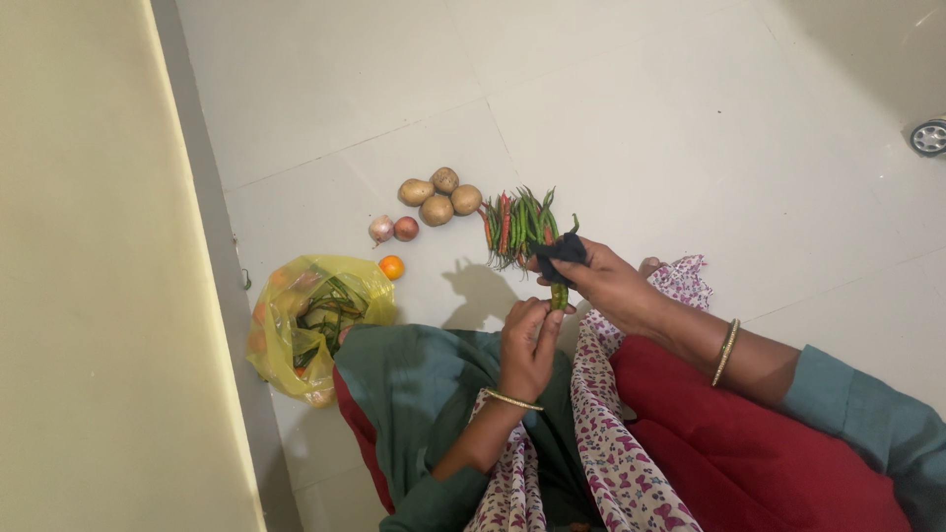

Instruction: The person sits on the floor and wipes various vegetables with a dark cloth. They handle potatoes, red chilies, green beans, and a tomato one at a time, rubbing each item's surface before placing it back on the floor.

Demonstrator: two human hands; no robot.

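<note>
Head view: a person sits on a floor (690,118) of large pale tiles with thin grout lines; a cream wall (99,266) runs down the left side, with a grey skirting strip at its foot. A small wheel (928,136) shows at the right edge.

The left hand (528,345) pinches the lower end of a green chilli (559,295), fingers closed on it. The right hand (613,284) grips a dark cloth (559,252) wrapped about the chilli's upper part, fingers curled shut around it. The chilli is held between the 2 hands, just above the lap, near the chilli pile (517,229) that lies on the floor, green with a few red ones.

Left of the pile sit 4 potatoes (439,197) touching one another, then 2 onions (393,230) side by side, and 1 orange tomato (391,267) below them. A yellow bag (286,345) lies open against the skirting, green chillies inside.

Each wrist bears a gold bangle (726,351).
</note>
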